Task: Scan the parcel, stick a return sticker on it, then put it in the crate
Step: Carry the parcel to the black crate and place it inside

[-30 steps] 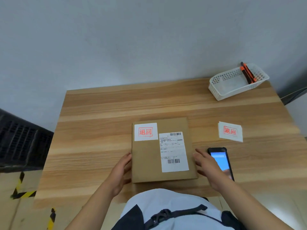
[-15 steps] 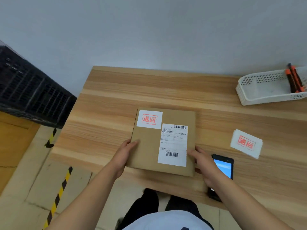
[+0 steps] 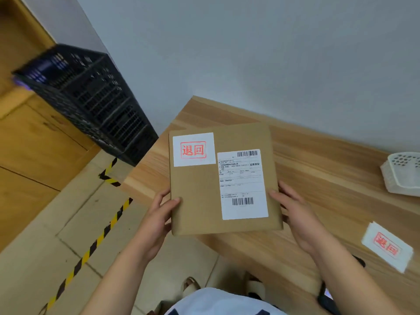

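The parcel [image 3: 220, 180] sits between the left hand [image 3: 159, 214] and right hand [image 3: 295, 212], over the table's [image 3: 318, 169] left corner. The crate [image 3: 91, 98] stands on the floor left of the table. A basket [image 3: 400, 173] and a stack of stickers [image 3: 386, 245] lie on the table to the right.

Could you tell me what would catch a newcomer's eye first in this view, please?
The brown parcel sits centre frame, gripped at its sides by the left hand and right hand, above the wooden table's near-left edge. Its red-stamped return sticker sits top-left, beside a white shipping label. A black crate waits on the floor to the left.
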`<state>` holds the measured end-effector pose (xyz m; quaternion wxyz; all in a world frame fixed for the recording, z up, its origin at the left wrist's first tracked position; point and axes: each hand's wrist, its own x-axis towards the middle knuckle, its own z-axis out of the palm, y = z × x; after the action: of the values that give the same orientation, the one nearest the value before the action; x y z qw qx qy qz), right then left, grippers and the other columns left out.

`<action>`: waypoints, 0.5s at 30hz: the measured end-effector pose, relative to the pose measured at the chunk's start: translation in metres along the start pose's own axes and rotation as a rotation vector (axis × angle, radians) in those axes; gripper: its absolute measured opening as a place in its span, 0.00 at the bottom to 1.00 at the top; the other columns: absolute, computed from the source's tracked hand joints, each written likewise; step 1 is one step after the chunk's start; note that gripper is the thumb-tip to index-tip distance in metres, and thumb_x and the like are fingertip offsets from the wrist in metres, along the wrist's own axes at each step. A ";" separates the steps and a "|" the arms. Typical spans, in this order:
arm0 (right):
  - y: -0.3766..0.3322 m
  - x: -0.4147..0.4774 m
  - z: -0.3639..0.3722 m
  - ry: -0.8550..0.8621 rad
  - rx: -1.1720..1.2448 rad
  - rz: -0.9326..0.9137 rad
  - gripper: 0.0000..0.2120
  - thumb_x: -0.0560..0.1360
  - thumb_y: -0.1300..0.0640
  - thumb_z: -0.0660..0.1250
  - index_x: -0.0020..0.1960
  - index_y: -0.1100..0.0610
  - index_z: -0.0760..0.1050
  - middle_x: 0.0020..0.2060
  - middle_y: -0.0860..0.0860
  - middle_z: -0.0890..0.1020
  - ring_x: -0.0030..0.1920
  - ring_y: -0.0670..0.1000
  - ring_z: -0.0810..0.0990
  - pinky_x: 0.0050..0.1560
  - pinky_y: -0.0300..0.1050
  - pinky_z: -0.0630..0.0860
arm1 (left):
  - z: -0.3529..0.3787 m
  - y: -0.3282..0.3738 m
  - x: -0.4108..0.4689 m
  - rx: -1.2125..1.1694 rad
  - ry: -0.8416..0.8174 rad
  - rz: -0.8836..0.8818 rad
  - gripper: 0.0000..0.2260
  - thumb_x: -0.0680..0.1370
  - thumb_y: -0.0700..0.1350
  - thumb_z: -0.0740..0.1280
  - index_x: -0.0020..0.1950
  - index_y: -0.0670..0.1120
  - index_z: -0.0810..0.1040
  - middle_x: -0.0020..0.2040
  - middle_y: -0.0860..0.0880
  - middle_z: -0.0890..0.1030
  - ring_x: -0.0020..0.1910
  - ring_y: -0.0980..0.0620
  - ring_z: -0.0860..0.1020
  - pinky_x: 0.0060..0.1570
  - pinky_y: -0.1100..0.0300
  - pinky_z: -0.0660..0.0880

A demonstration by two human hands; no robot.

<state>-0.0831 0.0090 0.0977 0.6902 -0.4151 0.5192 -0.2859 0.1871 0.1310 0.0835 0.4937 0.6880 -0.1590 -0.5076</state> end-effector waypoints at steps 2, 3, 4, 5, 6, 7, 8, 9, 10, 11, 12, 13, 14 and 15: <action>-0.008 -0.001 0.032 -0.046 -0.034 -0.033 0.16 0.80 0.60 0.62 0.53 0.40 0.80 0.46 0.33 0.86 0.43 0.35 0.83 0.47 0.45 0.73 | -0.030 0.003 -0.007 -0.047 0.039 0.034 0.16 0.79 0.49 0.67 0.66 0.60 0.74 0.53 0.57 0.85 0.58 0.50 0.78 0.57 0.48 0.73; -0.011 -0.001 0.050 -0.076 -0.058 -0.041 0.16 0.81 0.60 0.61 0.54 0.40 0.80 0.47 0.33 0.86 0.44 0.35 0.83 0.48 0.46 0.74 | -0.047 0.004 -0.010 -0.077 0.067 0.047 0.16 0.79 0.49 0.67 0.66 0.60 0.74 0.54 0.56 0.85 0.57 0.50 0.78 0.53 0.50 0.73; -0.014 -0.002 0.069 -0.105 -0.084 -0.051 0.17 0.81 0.60 0.61 0.54 0.39 0.80 0.47 0.32 0.86 0.44 0.35 0.83 0.48 0.46 0.74 | -0.065 0.003 -0.013 -0.108 0.091 0.059 0.16 0.79 0.48 0.66 0.66 0.60 0.75 0.55 0.54 0.85 0.56 0.50 0.78 0.51 0.52 0.73; -0.016 -0.002 0.087 -0.132 -0.111 -0.061 0.17 0.81 0.60 0.60 0.53 0.38 0.79 0.47 0.32 0.86 0.43 0.34 0.83 0.48 0.47 0.74 | -0.082 0.003 -0.017 -0.138 0.109 0.074 0.16 0.79 0.48 0.66 0.66 0.59 0.75 0.57 0.53 0.84 0.56 0.50 0.78 0.51 0.53 0.74; -0.017 -0.001 0.106 -0.154 -0.132 -0.071 0.18 0.81 0.61 0.60 0.53 0.38 0.79 0.46 0.31 0.85 0.43 0.34 0.83 0.48 0.47 0.73 | -0.099 0.003 -0.020 -0.163 0.125 0.090 0.16 0.79 0.48 0.67 0.67 0.58 0.75 0.58 0.52 0.84 0.57 0.50 0.78 0.51 0.54 0.74; -0.019 0.000 0.125 -0.170 -0.146 -0.078 0.18 0.81 0.61 0.60 0.52 0.38 0.78 0.44 0.29 0.85 0.43 0.34 0.83 0.49 0.48 0.73 | -0.116 0.001 -0.024 -0.186 0.142 0.104 0.17 0.79 0.47 0.67 0.67 0.57 0.75 0.58 0.51 0.83 0.58 0.50 0.78 0.51 0.54 0.74; -0.020 0.001 0.145 -0.185 -0.162 -0.085 0.18 0.81 0.61 0.60 0.51 0.37 0.78 0.43 0.28 0.85 0.45 0.36 0.83 0.50 0.49 0.73 | -0.133 -0.001 -0.027 -0.209 0.163 0.115 0.17 0.79 0.46 0.67 0.67 0.57 0.75 0.58 0.51 0.83 0.58 0.50 0.79 0.51 0.54 0.74; -0.020 0.002 0.165 -0.200 -0.179 -0.092 0.19 0.81 0.62 0.59 0.50 0.37 0.77 0.41 0.28 0.84 0.47 0.38 0.82 0.50 0.49 0.73 | -0.150 -0.002 -0.031 -0.232 0.186 0.124 0.18 0.79 0.46 0.68 0.68 0.56 0.74 0.58 0.52 0.84 0.59 0.50 0.79 0.51 0.55 0.74; -0.019 0.002 0.185 -0.225 -0.198 -0.101 0.20 0.81 0.62 0.59 0.48 0.37 0.78 0.41 0.27 0.84 0.48 0.39 0.81 0.50 0.49 0.72 | -0.167 -0.004 -0.034 -0.255 0.210 0.132 0.18 0.78 0.46 0.68 0.68 0.56 0.74 0.58 0.52 0.84 0.59 0.50 0.79 0.51 0.55 0.74; -0.018 0.002 0.205 -0.258 -0.220 -0.111 0.22 0.81 0.63 0.59 0.47 0.36 0.79 0.41 0.27 0.84 0.48 0.39 0.81 0.49 0.49 0.72 | -0.183 -0.005 -0.037 -0.278 0.235 0.141 0.18 0.78 0.46 0.68 0.67 0.57 0.74 0.58 0.52 0.84 0.59 0.50 0.79 0.51 0.55 0.73; -0.016 0.001 0.226 -0.295 -0.242 -0.119 0.24 0.81 0.63 0.58 0.45 0.34 0.80 0.42 0.28 0.84 0.47 0.38 0.81 0.49 0.49 0.72 | -0.200 -0.008 -0.039 -0.300 0.263 0.152 0.17 0.78 0.46 0.68 0.66 0.57 0.74 0.59 0.51 0.83 0.59 0.49 0.79 0.51 0.55 0.73; -0.013 0.000 0.246 -0.326 -0.262 -0.123 0.26 0.81 0.63 0.58 0.44 0.33 0.81 0.43 0.29 0.85 0.46 0.37 0.82 0.48 0.48 0.72 | -0.216 -0.010 -0.043 -0.321 0.290 0.161 0.16 0.79 0.46 0.67 0.65 0.58 0.75 0.60 0.50 0.83 0.59 0.50 0.79 0.51 0.55 0.73; -0.010 -0.001 0.264 -0.357 -0.284 -0.124 0.27 0.81 0.63 0.57 0.44 0.32 0.82 0.45 0.29 0.85 0.45 0.36 0.83 0.48 0.48 0.73 | -0.231 -0.013 -0.047 -0.342 0.317 0.167 0.15 0.79 0.46 0.67 0.63 0.59 0.75 0.60 0.51 0.83 0.59 0.51 0.79 0.52 0.55 0.73; -0.006 -0.002 0.281 -0.391 -0.303 -0.122 0.27 0.81 0.63 0.57 0.46 0.32 0.82 0.47 0.30 0.85 0.47 0.36 0.83 0.49 0.48 0.73 | -0.245 -0.016 -0.051 -0.364 0.341 0.174 0.14 0.79 0.46 0.67 0.62 0.60 0.75 0.60 0.52 0.82 0.59 0.52 0.79 0.51 0.56 0.74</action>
<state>0.1850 0.0858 0.1367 0.6890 -0.5917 0.3866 -0.1603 0.3700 0.3023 0.0973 0.6709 0.6472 -0.0381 -0.3601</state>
